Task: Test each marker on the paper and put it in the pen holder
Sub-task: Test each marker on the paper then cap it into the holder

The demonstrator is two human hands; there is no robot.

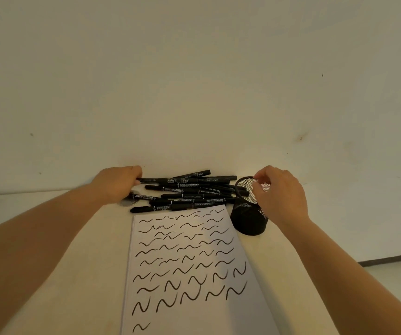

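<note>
Head view of a marker-testing layout. The left hand (117, 183), fingers curled, rests on the left end of the uppermost marker (156, 180) in a pile; whether it actually grips that marker cannot be told, since the fingertips are hidden. The right hand (280, 192) pinches the far rim of the pen holder (245, 220), thumb and forefinger closed on the wire edge.

The pile of markers (189, 192) lies just beyond the top edge of the paper, between the two hands: roughly a dozen black markers with white printed labels, overlapping so that an exact count is not possible. They lie mostly crosswise, caps on. One marker (160, 208) lies nearest the paper, just beside its top edge.

The one pen holder is a black mesh cylinder standing upright, just beside the paper's upper right corner; no markers can be seen inside it.

The one sheet of white paper (194, 317) carries roughly fifty black wavy test strokes in uneven rows. All rest on a pale table (78, 274) against a plain wall (194, 81).
</note>
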